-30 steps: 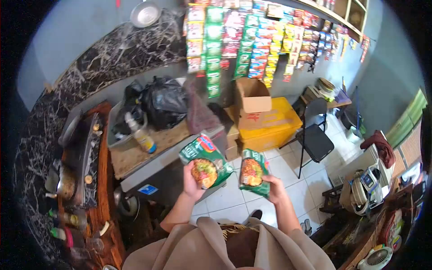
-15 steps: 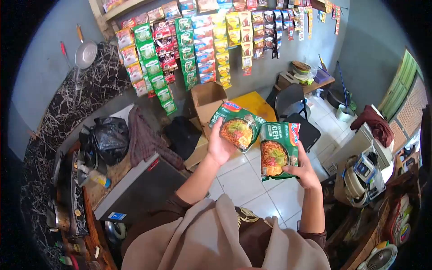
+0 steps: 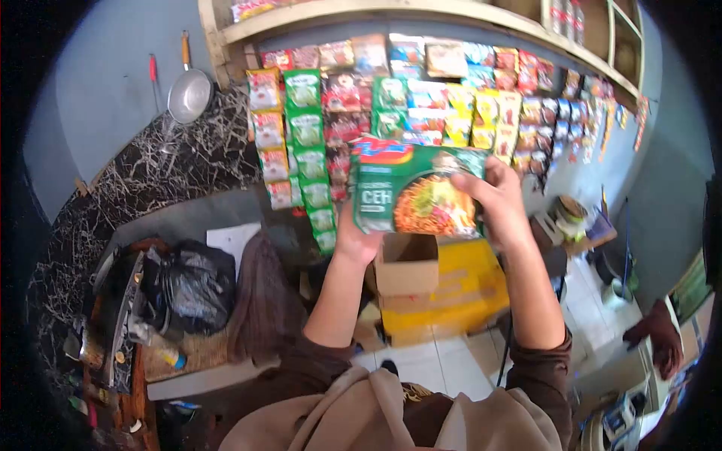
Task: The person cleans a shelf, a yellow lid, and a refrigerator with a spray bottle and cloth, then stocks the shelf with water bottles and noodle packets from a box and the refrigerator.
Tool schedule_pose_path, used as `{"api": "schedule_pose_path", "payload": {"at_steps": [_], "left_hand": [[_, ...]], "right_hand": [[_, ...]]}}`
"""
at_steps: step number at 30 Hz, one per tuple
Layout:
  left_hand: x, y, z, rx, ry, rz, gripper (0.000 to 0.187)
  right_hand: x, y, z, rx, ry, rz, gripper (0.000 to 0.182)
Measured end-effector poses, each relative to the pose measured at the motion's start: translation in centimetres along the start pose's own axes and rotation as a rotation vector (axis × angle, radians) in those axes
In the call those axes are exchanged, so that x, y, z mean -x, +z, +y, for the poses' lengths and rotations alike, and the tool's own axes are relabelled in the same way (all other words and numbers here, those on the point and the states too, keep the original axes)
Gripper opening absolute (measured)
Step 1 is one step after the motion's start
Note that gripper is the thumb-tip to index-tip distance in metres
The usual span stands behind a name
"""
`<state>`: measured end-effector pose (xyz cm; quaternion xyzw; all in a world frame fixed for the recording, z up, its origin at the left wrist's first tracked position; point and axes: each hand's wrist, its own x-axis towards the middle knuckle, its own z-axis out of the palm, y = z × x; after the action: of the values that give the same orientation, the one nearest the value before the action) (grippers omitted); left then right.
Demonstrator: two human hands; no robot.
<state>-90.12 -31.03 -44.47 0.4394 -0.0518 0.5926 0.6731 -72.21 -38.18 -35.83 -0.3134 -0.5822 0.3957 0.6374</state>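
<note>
A green instant noodle packet point(image 3: 421, 192) is raised in front of me, its printed face toward me and its long side level. My right hand point(image 3: 500, 199) grips its right end, with the thumb on the front. My left hand point(image 3: 357, 233) is closed at the lower left end, its fingers hidden behind the packet. A second packet seems to lie behind the first, with only a thin edge at the top left possibly showing. Strips of hanging sachets point(image 3: 307, 128) are beyond the packet.
A wooden shelf point(image 3: 391, 16) runs above the sachets. An open cardboard box point(image 3: 407, 278) stands by a yellow carton point(image 3: 466, 289) below my hands. On the left are a black plastic bag point(image 3: 197, 286) and a dark cloth point(image 3: 259, 301). A pan point(image 3: 189, 96) hangs on the wall.
The two noodle packets, held apart side by side before, are now brought together and raised toward the hanging sachets. My view has turned up and left, and I am closer to the boxes.
</note>
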Motion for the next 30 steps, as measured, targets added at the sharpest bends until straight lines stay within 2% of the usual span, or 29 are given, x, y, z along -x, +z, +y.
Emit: {"api": "schedule_pose_path", "payload": {"at_steps": [1, 3, 5, 7, 8, 9, 10, 13, 15, 16, 17, 18, 19, 20, 21, 22, 23, 25, 26, 27, 29, 30], "left_hand": [[-1.3, -0.8, 1.3, 0.088, 0.032, 0.103, 0.039], [-3.8, -1.0, 4.4, 0.170, 0.162, -0.058, 0.045], [-6.5, -1.1, 7.0, 0.146, 0.231, -0.039, 0.046], [-9.1, -2.0, 9.2, 0.111, 0.281, -0.035, 0.046], [-10.2, -2.6, 10.0, 0.030, 0.339, -0.083, 0.045], [-11.3, -3.0, 10.8, -0.051, 0.393, -0.130, 0.044], [-12.2, -3.1, 11.6, -0.132, 0.437, -0.061, 0.042], [-15.8, -1.9, 14.9, -0.277, 0.491, -0.070, 0.039], [-20.0, 0.2, 19.0, -0.671, 0.498, -0.015, 0.042], [-22.5, 1.4, 21.1, -0.816, 0.510, -0.027, 0.041], [-25.3, 3.0, 22.7, -0.863, 0.545, -0.130, 0.038], [-27.4, 5.3, 23.7, -0.844, 0.458, -0.186, 0.031], [-29.7, 7.5, 24.2, -0.832, 0.374, -0.248, 0.025], [-32.3, 8.0, 24.5, -0.840, 0.322, -0.223, 0.027], [-34.6, 8.1, 25.0, -1.009, 0.343, -0.184, 0.029], [-36.9, 8.2, 25.5, -1.177, 0.362, -0.142, 0.031], [-38.6, 8.1, 26.0, -1.501, 0.451, -0.075, 0.031], [-41.9, 5.8, 25.3, -1.227, 0.016, -0.002, 0.035], [-42.2, 5.4, 24.9, -1.253, 0.026, 0.046, 0.035], [-43.1, 4.7, 25.1, -1.252, 0.029, 0.049, 0.035], [-44.5, 3.5, 25.7, -1.428, -0.192, 0.219, 0.039], [-44.5, 3.6, 25.7, -1.655, -0.186, 0.253, 0.047]], "right_hand": [[-2.8, 1.5, 0.7, -0.007, -0.066, -0.030, 0.026], [-7.6, 4.7, 1.5, -0.123, -0.101, -0.106, 0.024], [-12.0, 6.6, 3.4, 0.011, -0.254, -0.063, 0.023], [-15.3, 8.5, 3.8, -0.048, -0.330, -0.091, 0.024], [-16.7, 9.2, 3.6, -0.109, -0.328, -0.115, 0.024], [-17.4, 9.7, 2.7, -0.244, -0.218, -0.183, 0.025], [-18.6, 9.9, 2.2, -0.246, -0.231, -0.188, 0.025], [-23.1, 10.2, -0.2, 0.040, -0.650, -0.241, 0.031], [-24.6, 10.2, -4.3, 0.235, -0.747, -0.066, 0.030], [-27.8, 9.4, -6.1, 0.397, -0.905, 0.023, 0.044], [-28.2, 10.3, -8.5, 0.123, -0.864, -0.215, 0.029], [-29.4, 10.3, -10.2, 0.263, -1.110, -0.067, 0.029], [-31.0, 10.1, -12.2, 0.376, -1.108, -0.003, 0.029], [-32.4, 10.0, -13.7, 0.482, -1.103, 0.069, 0.029], [-33.4, 10.2, -14.6, 0.468, -1.122, 0.060, 0.029], [-34.4, 10.4, -15.3, 0.694, -1.036, 0.173, 0.031], [-35.5, 10.7, -16.1, 0.915, -0.935, 0.288, 0.033], [-40.2, 11.3, -15.4, 1.254, -0.971, 0.458, 0.042], [-41.2, 12.1, -15.0, 1.248, -0.824, 0.458, 0.049], [-43.3, 12.2, -14.1, 1.374, -0.899, 0.461, 0.049], [-45.5, 12.0, -13.0, 1.315, -0.731, 0.280, 0.054], [-47.5, 11.7, -12.4, 1.315, -0.729, 0.283, 0.054]]}}
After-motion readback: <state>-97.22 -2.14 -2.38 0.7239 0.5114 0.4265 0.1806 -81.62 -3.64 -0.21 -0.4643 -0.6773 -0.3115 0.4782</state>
